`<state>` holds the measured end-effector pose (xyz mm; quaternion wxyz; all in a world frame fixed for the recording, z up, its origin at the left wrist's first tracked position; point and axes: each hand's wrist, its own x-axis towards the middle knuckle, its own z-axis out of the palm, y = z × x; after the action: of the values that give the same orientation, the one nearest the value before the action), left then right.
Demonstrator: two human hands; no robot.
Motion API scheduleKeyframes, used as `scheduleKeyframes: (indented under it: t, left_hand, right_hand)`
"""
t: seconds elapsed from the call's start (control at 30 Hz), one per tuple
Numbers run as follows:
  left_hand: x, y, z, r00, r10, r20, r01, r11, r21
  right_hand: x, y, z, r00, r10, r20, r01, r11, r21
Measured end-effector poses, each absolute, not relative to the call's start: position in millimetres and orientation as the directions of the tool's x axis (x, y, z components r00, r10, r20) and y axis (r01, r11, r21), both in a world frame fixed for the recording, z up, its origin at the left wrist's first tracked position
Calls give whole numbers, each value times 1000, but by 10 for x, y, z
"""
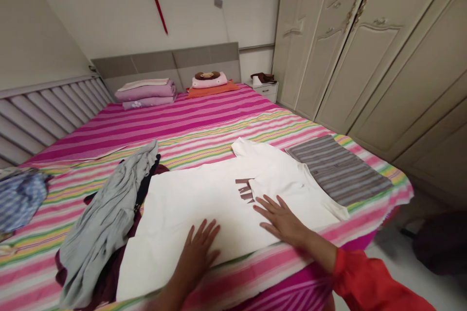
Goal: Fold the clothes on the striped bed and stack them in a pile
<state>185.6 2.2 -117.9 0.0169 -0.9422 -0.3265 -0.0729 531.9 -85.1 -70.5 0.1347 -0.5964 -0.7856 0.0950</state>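
A white T-shirt (189, 189) with a dark brown print lies spread on the striped bed, its neck end toward the right. Its far side and sleeve are folded in over the body, covering part of the print. My left hand (199, 250) is over the lower part of the shirt near its front edge, fingers stretched out. Flat on the upper part, just right of the print, rests my right hand (279, 218) with its fingers spread. Neither hand grips anything.
A grey garment (105, 223) lies over dark clothes on the left, with a blue checked cloth (22, 197) beyond. To the right is a folded grey striped garment (335, 167). Folded bedding (146, 91) sits by the headboard (204, 60). Wardrobes (339, 34) line the right side.
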Motion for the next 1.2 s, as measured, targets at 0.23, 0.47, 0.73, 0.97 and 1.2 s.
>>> scheduleKeyframes:
  t: [0.23, 0.47, 0.73, 0.97, 1.2]
  left_hand:
    - [1625, 579, -1119, 362, 891, 273, 919, -390, 54]
    - [1613, 593, -1119, 324, 902, 287, 931, -357, 73]
    - [1535, 803, -1149, 350, 913, 208, 928, -368, 56]
    - [1870, 1314, -822, 131, 991, 43, 985, -135, 107]
    - [3152, 1242, -1007, 756, 632, 171, 600, -773, 205]
  right_hand:
    - [5518, -648, -690, -111, 989, 94, 865, 143, -482]
    - [5378, -314, -740, -181, 981, 63, 863, 190, -469]
    - [5742, 568, -804, 153, 980, 126, 745, -30, -667]
    - [6135, 1220, -659, 361, 922, 137, 756, -203, -622]
    - [6083, 1593, -726, 407, 911, 64, 760, -299, -577]
